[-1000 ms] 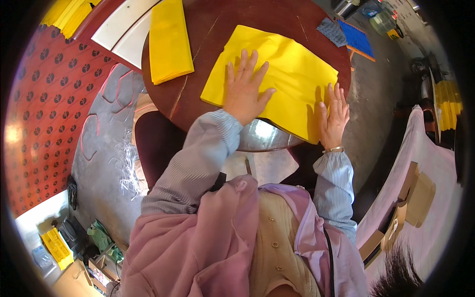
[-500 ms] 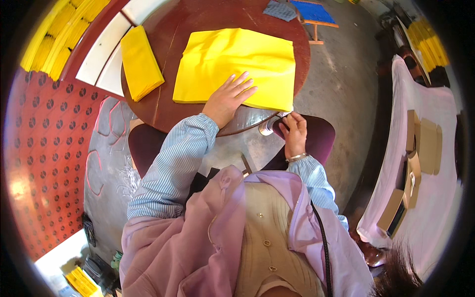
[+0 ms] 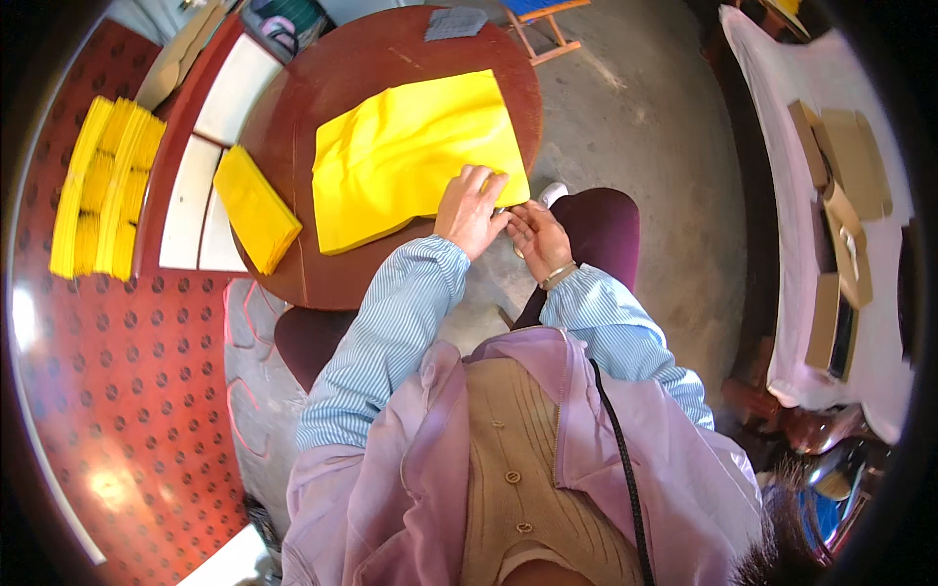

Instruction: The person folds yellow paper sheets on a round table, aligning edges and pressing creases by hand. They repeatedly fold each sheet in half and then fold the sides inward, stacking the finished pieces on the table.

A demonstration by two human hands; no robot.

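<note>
A flat stack of yellow cloth (image 3: pixel 405 151) lies on the round dark red table (image 3: pixel 293 107), its near right corner reaching the table's edge. My left hand (image 3: pixel 472 210) is at that corner, fingers bent and closed on the cloth's edge. Just right of it, my right hand (image 3: pixel 540 239) is turned palm up, its curled fingertips meeting the left hand's at the corner. A small dark, shiny bit shows between the hands; what it is I cannot make out. A narrower folded yellow bundle (image 3: pixel 256 210) rests at the table's left side.
A grey cloth (image 3: pixel 455 23) sits at the table's far edge, with a blue-topped folding stool (image 3: pixel 547 34) beyond. Piled yellow bundles (image 3: pixel 106 190) stand at the far left by a white-panelled cabinet (image 3: pixel 186 215). Opened cardboard boxes (image 3: pixel 848 244) lie on a pink-white sheet at right.
My left hand has slid from the middle of the yellow cloth to its near right corner, joining my right hand. Its spread fingers have closed. The view has swung right.
</note>
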